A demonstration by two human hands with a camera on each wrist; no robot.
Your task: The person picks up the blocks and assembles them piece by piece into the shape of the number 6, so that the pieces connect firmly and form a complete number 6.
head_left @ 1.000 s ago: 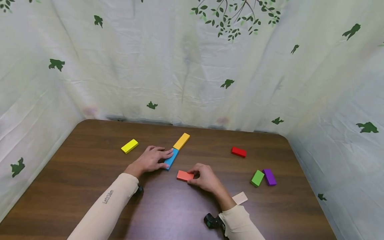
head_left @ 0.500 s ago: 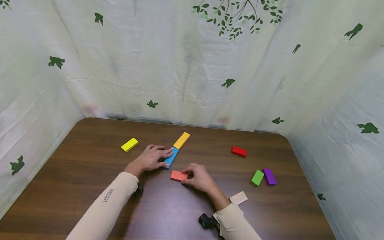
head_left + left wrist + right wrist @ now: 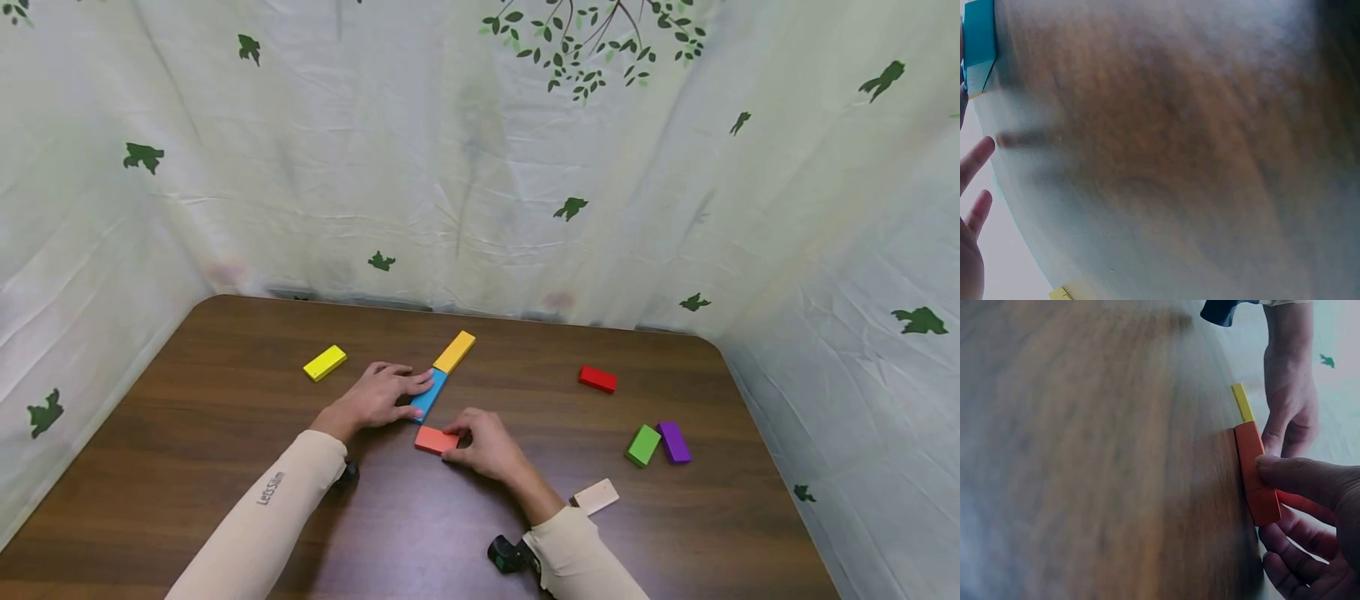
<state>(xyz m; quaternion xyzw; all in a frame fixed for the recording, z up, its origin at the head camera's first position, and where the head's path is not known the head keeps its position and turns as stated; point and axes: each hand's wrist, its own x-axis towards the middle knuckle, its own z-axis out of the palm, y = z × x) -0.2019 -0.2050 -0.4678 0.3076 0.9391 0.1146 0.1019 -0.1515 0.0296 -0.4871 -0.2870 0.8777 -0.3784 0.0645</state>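
Note:
On the table my left hand [image 3: 377, 395] rests with its thumb and a fingertip on a blue block [image 3: 430, 396]. An orange-yellow block [image 3: 454, 352] lies end to end with the blue one, farther away. My right hand [image 3: 483, 443] pinches a coral-orange block [image 3: 433, 439] between thumb and fingers, just below the blue block's near end. In the right wrist view, the thumb presses one side of the coral-orange block [image 3: 1255, 472]. Part of the blue block [image 3: 980, 44] shows at the left wrist view's corner, with spread, fairly straight fingers below it.
A yellow block [image 3: 325, 363] lies to the left. Over on the right are a red block [image 3: 597, 380], a green block [image 3: 643, 446] and a purple block [image 3: 674, 442]. A pale block [image 3: 597, 496] sits beside the right forearm. White curtain [image 3: 465, 167] hangs behind the table [image 3: 240, 350].
My right hand has slid the coral-orange block leftward across the table, bringing it close to the blue block's near end. The left hand has stayed in place on the blue block.

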